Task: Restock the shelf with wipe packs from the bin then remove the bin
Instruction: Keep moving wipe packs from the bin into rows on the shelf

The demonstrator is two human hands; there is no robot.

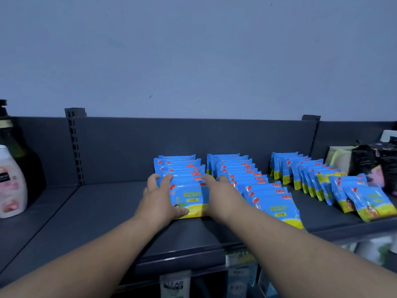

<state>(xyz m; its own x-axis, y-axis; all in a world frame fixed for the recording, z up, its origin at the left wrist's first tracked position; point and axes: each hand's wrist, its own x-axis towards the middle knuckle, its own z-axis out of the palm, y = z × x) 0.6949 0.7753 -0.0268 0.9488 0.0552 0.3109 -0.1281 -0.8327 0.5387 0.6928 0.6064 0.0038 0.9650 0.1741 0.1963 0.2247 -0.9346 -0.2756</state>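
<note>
1. Head view: three rows of blue-and-yellow wipe packs stand on the dark grey shelf (103, 211), each leaning back towards the rear panel.
2. Left hand (159, 196) grips the left row (190, 195). Its fingers curl over the pack tops and its thumb is on the front pack's lower edge.
3. Right hand (217, 194) lies against the same row's right side, fingers bent over the tops. The thumb is hidden, so I cannot tell whether it grips.
4. Middle row (247, 181) is just beside the right hand; the right row (318, 177) stands apart.
5. White lotion bottle (10, 181) and dark bottle (19, 147) stand far left.
</note>
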